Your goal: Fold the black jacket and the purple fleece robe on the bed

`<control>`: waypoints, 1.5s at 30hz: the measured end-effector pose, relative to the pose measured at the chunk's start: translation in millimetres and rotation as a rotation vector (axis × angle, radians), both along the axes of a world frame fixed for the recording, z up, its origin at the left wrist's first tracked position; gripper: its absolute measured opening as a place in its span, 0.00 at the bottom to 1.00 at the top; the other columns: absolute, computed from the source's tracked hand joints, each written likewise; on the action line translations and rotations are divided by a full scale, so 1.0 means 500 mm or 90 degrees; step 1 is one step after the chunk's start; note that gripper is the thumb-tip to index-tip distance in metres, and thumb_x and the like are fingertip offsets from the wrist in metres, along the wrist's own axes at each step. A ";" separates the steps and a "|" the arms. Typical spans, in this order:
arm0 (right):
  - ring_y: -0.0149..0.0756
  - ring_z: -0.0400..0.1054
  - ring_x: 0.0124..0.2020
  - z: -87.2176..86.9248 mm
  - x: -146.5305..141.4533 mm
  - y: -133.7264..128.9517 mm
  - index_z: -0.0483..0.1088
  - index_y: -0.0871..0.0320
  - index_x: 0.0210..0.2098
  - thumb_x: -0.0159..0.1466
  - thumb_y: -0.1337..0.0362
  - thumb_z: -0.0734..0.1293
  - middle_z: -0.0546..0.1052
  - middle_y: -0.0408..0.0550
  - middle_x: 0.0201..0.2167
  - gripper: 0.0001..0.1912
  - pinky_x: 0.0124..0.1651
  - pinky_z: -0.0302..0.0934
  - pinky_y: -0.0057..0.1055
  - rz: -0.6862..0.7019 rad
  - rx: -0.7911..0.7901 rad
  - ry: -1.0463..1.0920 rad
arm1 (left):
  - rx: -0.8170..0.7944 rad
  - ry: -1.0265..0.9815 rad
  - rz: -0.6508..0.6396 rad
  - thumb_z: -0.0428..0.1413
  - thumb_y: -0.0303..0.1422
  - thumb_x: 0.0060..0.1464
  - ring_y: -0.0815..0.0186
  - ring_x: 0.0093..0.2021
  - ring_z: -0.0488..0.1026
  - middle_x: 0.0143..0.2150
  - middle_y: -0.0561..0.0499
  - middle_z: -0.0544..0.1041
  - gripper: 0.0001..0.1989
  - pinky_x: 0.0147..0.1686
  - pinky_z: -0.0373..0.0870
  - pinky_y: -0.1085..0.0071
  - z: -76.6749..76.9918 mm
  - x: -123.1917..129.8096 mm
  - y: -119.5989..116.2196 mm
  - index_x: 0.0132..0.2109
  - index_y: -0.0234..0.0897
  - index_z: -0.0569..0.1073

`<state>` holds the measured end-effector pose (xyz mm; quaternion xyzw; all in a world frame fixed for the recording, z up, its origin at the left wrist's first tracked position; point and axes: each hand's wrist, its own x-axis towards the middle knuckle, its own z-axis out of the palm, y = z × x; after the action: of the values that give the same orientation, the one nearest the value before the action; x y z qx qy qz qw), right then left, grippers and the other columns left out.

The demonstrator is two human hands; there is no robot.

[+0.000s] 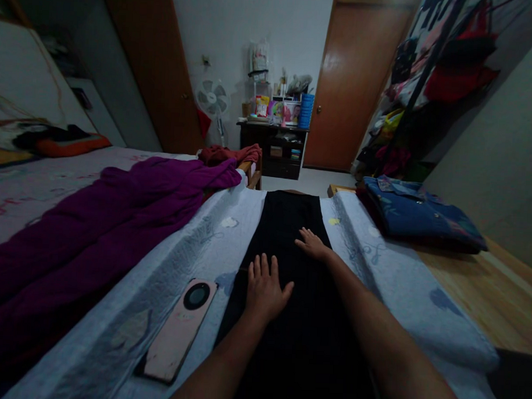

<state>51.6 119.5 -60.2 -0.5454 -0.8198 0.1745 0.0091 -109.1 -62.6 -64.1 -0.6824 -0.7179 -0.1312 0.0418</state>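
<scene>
A black garment [291, 218] lies lengthwise down the middle of a pale patterned bed cover [221, 238]. Flat on its left part rests my left hand [266, 290], fingers spread and thumb out to the right. Farther up, near the garment's right edge, my right hand [311, 243] lies palm down with its fingers apart. Neither hand holds anything. To the left of my left hand, a pink phone [178, 333] with a round black camera ring lies on the cover.
A purple blanket [130, 212] spreads over the left side. Folded blue clothes [422, 214] sit at the right, by a wooden board [485, 283]. Beyond the bed stand a white fan [212, 98] and a dark cabinet [271, 165]. Clothes hang at the upper right.
</scene>
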 end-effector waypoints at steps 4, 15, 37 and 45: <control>0.43 0.36 0.71 -0.004 0.026 -0.088 0.45 0.64 0.69 0.70 0.52 0.50 0.46 0.55 0.70 0.33 0.67 0.41 0.44 -0.014 0.055 0.007 | 0.002 0.003 -0.002 0.45 0.54 0.57 0.45 0.68 0.50 0.67 0.33 0.58 0.40 0.65 0.43 0.49 0.003 0.000 -0.001 0.67 0.30 0.57; 0.41 0.38 0.71 -0.005 0.054 -0.310 0.48 0.57 0.69 0.70 0.55 0.50 0.44 0.46 0.71 0.30 0.68 0.39 0.46 0.033 0.246 -0.083 | -0.065 -0.015 -0.024 0.45 0.56 0.57 0.44 0.69 0.47 0.69 0.31 0.53 0.42 0.65 0.41 0.50 0.017 -0.008 -0.005 0.68 0.31 0.54; 0.40 0.45 0.69 0.027 0.016 -0.526 0.53 0.56 0.67 0.70 0.57 0.53 0.54 0.50 0.68 0.27 0.67 0.46 0.46 0.110 0.143 0.091 | 0.024 -0.201 -0.282 0.49 0.25 0.61 0.62 0.58 0.69 0.54 0.46 0.76 0.15 0.59 0.63 0.58 0.028 -0.027 -0.205 0.52 0.36 0.73; 0.39 0.47 0.68 0.018 0.060 -0.555 0.50 0.54 0.68 0.70 0.58 0.54 0.55 0.49 0.68 0.28 0.67 0.45 0.47 0.120 0.163 0.106 | 0.041 -0.138 -0.358 0.51 0.23 0.58 0.62 0.52 0.72 0.52 0.47 0.77 0.17 0.53 0.68 0.61 0.048 -0.025 -0.234 0.53 0.37 0.72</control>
<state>81.5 -157.8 -51.2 -0.4440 -0.8794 0.1134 0.1294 -121.7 -179.7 -39.9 -0.8349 -0.4963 -0.2324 -0.0514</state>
